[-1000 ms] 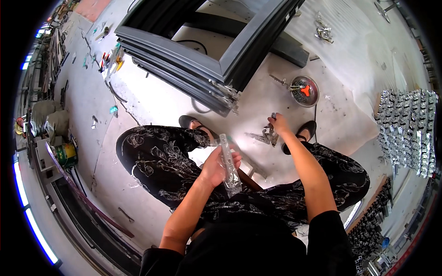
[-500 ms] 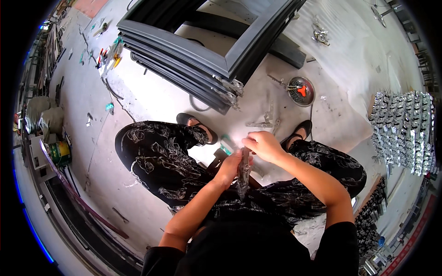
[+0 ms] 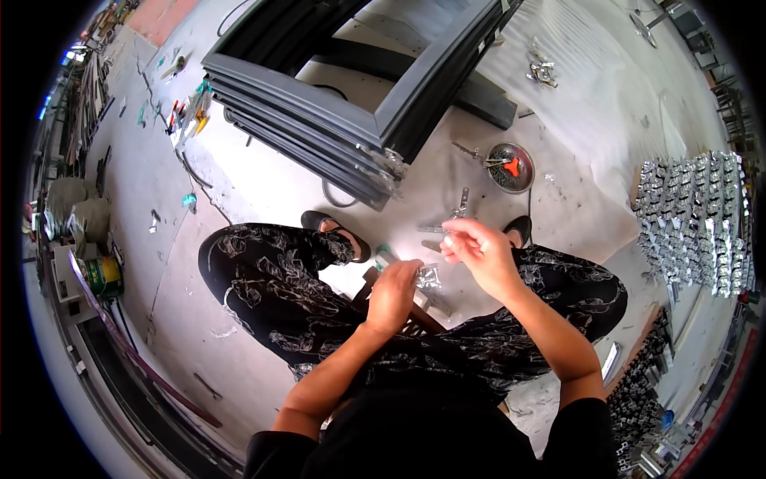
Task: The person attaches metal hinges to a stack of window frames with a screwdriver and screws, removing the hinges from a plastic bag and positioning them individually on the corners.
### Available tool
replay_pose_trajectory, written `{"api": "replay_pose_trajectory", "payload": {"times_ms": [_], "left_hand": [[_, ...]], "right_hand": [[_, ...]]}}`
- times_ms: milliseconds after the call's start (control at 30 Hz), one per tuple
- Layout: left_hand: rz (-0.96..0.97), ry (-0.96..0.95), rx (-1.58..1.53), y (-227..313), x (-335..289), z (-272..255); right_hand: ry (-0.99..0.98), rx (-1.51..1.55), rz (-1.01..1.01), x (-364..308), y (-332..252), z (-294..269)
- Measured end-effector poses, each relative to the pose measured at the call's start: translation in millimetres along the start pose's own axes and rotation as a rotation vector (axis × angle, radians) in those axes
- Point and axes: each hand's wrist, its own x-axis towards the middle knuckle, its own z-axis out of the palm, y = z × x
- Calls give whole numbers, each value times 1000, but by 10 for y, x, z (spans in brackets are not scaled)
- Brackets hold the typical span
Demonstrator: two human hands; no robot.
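Observation:
My left hand point(image 3: 391, 298) is closed between my knees, with a shiny clear plastic wrapper point(image 3: 429, 276) showing at its fingertips. What the palm may hold is hidden. My right hand point(image 3: 483, 254) hovers further right, its fingers loosely bent and apart, with nothing visible in them. Just beyond its fingertips, slim metal hinge arms point(image 3: 461, 203) lie on the floor. A round metal bowl point(image 3: 528, 182) holds small dark screws and an orange three-armed piece point(image 3: 512, 167). Metal strips rest across the bowl's left rim.
A stack of dark grey frames point(image 3: 303, 104) stands ahead. Many shiny metal parts point(image 3: 692, 223) are piled at the right, with darker pieces point(image 3: 650, 399) below. Hand tools point(image 3: 191, 112) lie left of the frames. A green tin point(image 3: 102, 270) stands at far left.
My hands have moved apart; the right one has gone right from the left. The long plastic-wrapped metal piece between them no longer shows upright. The view has shifted slightly.

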Motion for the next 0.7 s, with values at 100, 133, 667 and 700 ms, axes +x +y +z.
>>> {"api": "replay_pose_trajectory", "payload": {"times_ms": [100,133,667,700], "left_hand": [[-92,-135,-102,110,32,-65],[-137,-193,-154,172,41,-86],[-574,-733,-952,194,227,-369],[-576,-751,-957,209,240,-395]], "right_hand": [[-86,-209,-48,-40,74,-5],[-135,-282,-66,-74,82,-10],[-384,-191,187,-143,135,-180],[-357,-102,163,-163,189,-159]]}}
